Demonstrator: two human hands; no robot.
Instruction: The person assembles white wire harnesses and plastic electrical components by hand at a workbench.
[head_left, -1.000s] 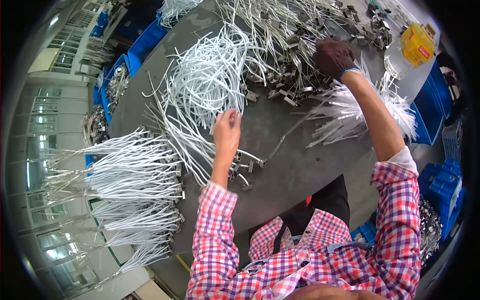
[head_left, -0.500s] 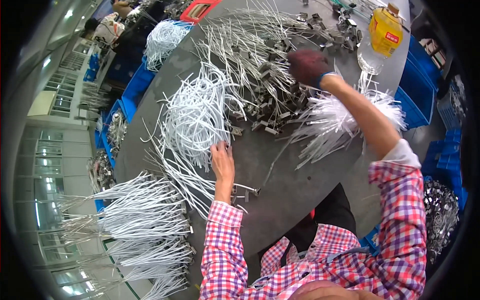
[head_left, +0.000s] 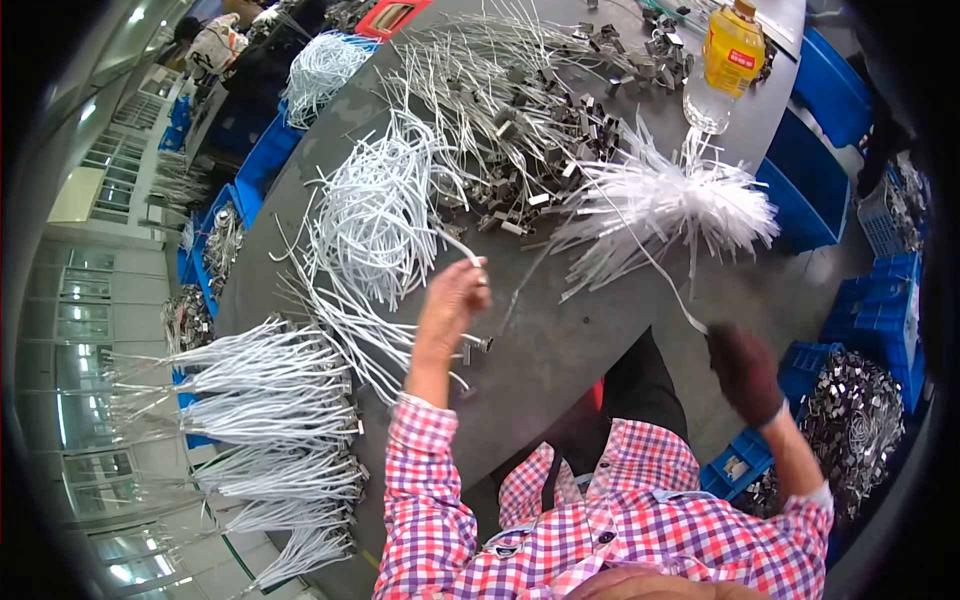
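Note:
My bare left hand (head_left: 455,300) pinches the end of a white sleeve (head_left: 458,246) beside a tangled heap of white sleeves (head_left: 365,225). My right hand (head_left: 745,375), in a dark red glove, is closed on one end of a thin pale wire (head_left: 655,262), off to the right beyond the table edge. That wire stretches up and left, passing over a bundle of clear-white strips (head_left: 690,205), toward a pile of wires with small metal parts (head_left: 535,150). Fingertips of the gloved hand are partly hidden.
Sleeved wires (head_left: 290,400) lie in rows along the table's left edge. A yellow-labelled bottle (head_left: 730,60) stands at the far right. Blue crates (head_left: 805,185) stand beyond the right edge, near a heap of metal parts (head_left: 850,410). A red tray (head_left: 393,17) is at the back.
My right hand has left the wire pile and swung right and toward me, drawing out a thin wire. My left hand has lifted off the sleeve heap with a sleeve end.

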